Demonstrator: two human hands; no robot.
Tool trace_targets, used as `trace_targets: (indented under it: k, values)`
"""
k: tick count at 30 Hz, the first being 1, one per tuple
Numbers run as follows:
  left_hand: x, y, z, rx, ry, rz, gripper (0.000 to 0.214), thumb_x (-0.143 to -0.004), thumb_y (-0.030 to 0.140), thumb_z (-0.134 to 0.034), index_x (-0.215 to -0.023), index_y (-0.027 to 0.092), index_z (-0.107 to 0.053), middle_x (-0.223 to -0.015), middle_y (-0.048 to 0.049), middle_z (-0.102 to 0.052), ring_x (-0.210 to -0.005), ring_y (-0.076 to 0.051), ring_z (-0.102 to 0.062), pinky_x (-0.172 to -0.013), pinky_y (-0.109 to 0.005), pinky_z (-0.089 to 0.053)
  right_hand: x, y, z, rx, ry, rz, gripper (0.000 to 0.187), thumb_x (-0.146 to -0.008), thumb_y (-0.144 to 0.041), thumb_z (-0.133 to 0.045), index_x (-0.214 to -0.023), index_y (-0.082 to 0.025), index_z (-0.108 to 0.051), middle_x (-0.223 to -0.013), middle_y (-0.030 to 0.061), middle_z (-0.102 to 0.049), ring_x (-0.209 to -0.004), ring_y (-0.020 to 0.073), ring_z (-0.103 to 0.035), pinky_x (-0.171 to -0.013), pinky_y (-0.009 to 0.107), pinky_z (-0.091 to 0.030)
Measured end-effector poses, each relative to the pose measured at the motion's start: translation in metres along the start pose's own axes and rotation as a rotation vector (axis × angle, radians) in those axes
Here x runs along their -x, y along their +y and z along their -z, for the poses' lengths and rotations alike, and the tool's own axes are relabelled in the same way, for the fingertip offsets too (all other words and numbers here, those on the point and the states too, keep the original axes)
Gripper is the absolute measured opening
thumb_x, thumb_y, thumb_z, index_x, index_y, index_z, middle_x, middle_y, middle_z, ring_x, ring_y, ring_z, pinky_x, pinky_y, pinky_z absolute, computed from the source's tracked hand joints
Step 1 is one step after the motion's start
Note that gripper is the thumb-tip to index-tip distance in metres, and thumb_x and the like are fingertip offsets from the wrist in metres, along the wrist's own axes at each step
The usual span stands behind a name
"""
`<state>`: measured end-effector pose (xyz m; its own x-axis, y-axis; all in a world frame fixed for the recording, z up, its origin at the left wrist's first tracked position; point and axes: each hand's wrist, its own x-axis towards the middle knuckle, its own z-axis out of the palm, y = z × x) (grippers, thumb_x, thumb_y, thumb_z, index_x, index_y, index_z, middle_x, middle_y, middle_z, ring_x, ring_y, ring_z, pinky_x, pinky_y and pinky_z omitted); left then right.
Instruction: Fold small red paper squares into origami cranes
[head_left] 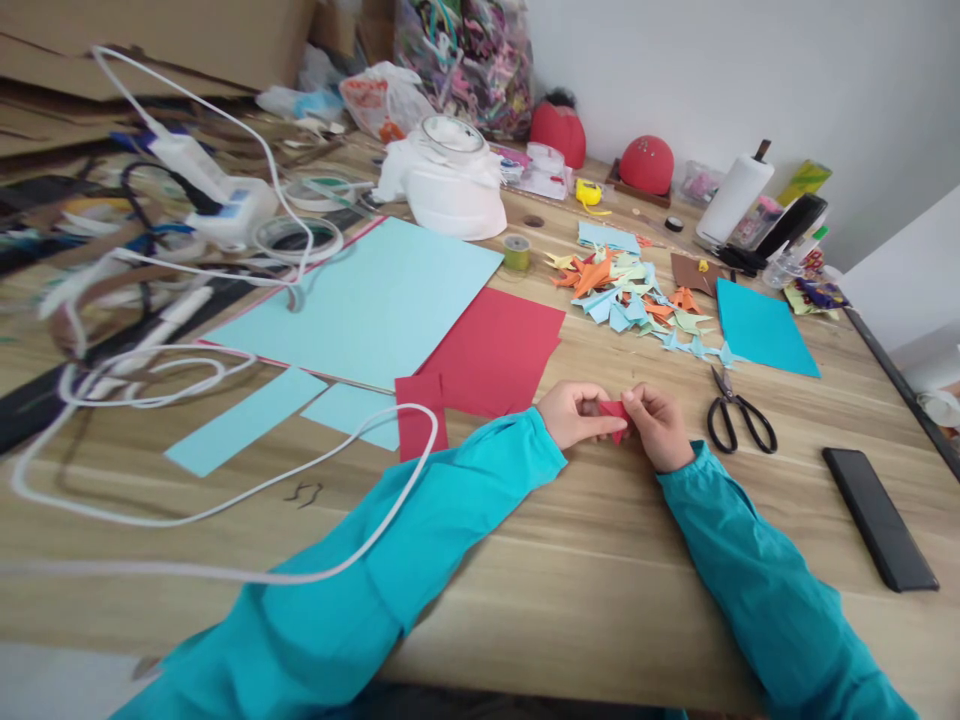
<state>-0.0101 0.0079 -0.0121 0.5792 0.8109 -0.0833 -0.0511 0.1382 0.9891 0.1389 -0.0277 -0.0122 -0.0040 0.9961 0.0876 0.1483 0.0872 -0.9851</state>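
Both hands meet over the pale wooden table (600,580), each pinching one end of a small folded piece of red paper (615,409). The left hand (576,414) closes thumb and forefinger on the piece's left end. The right hand (661,426) grips the other end, its fingers curled in over the paper. The piece sits between the two sets of fingertips, just above the tabletop. It looks compact and creased several times over, so the folding appears well under way. No finished shape shows yet, though, and most of the piece is hidden by the fingers. Its long axis runs roughly from hand to hand, with a narrow tip pointing down toward the person beside the right thumb. Just beyond the left hand lies a large flat red paper sheet (487,355) with a square notch cut from its near corner. Well beyond the right hand lies a heap of small folded paper figures in blue, orange and green (637,295). Black-handled scissors (739,415) lie near the right hand's outer side. A black slab phone (879,518) lies further out that way.
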Motion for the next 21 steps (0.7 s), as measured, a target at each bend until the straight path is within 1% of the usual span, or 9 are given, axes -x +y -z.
trace_targets:
  k: [2, 5, 10, 15, 21]
  values:
    - [0.0016, 0.003, -0.0015, 0.004, 0.019, 0.015, 0.024, -0.06, 0.03, -0.073, -0.061, 0.01, -0.058, -0.047, -0.0003, -0.059, -0.043, -0.008, -0.053, -0.047, -0.02, -0.044, 0.0005, -0.0002, -0.0003, 0.001, -0.008, 0.009, 0.036, -0.078, -0.047, -0.057, -0.059, -0.018, -0.047, -0.043, -0.0037, -0.053, -0.039, 0.0086, -0.047, -0.039, 0.021, -0.035]
    - [0.0026, 0.0035, -0.0022, -0.011, 0.041, -0.002, 0.023, -0.062, 0.029, -0.072, -0.059, 0.01, -0.058, -0.046, -0.0005, -0.058, -0.041, -0.007, -0.052, -0.046, -0.019, -0.043, 0.0011, -0.0014, -0.0012, 0.008, -0.043, 0.017, 0.035, -0.079, -0.046, -0.055, -0.059, -0.018, -0.049, -0.044, -0.0029, -0.054, -0.04, 0.009, -0.049, -0.041, 0.021, -0.037]
    - [0.0021, 0.0016, 0.0003, -0.04, -0.044, -0.035, 0.024, -0.062, 0.031, -0.072, -0.058, 0.009, -0.061, -0.05, -0.0029, -0.061, -0.044, -0.008, -0.053, -0.048, -0.02, -0.044, 0.0017, -0.0048, -0.0012, 0.081, -0.128, 0.067, 0.038, -0.081, -0.045, -0.053, -0.056, -0.018, -0.05, -0.045, -0.0016, -0.055, -0.041, 0.0087, -0.049, -0.042, 0.021, -0.037]
    - [0.002, 0.0057, 0.0025, 0.022, -0.085, 0.02, 0.026, -0.065, 0.035, -0.069, -0.06, 0.009, -0.063, -0.047, -0.0019, -0.059, -0.042, -0.009, -0.052, -0.048, -0.022, -0.044, 0.0011, -0.0076, 0.0006, 0.073, -0.133, 0.103, 0.039, -0.081, -0.046, -0.054, -0.053, -0.018, -0.048, -0.045, -0.0023, -0.054, -0.041, 0.0083, -0.046, -0.043, 0.021, -0.037]
    - [0.0014, 0.0076, 0.005, 0.086, -0.125, 0.028, 0.026, -0.064, 0.034, -0.068, -0.06, 0.009, -0.063, -0.048, -0.0022, -0.059, -0.045, -0.01, -0.054, -0.05, -0.022, -0.044, 0.0005, -0.0069, 0.001, 0.074, -0.165, 0.071, 0.041, -0.082, -0.048, -0.051, -0.054, -0.018, -0.048, -0.046, -0.0028, -0.049, -0.044, 0.0083, -0.043, -0.046, 0.022, -0.035]
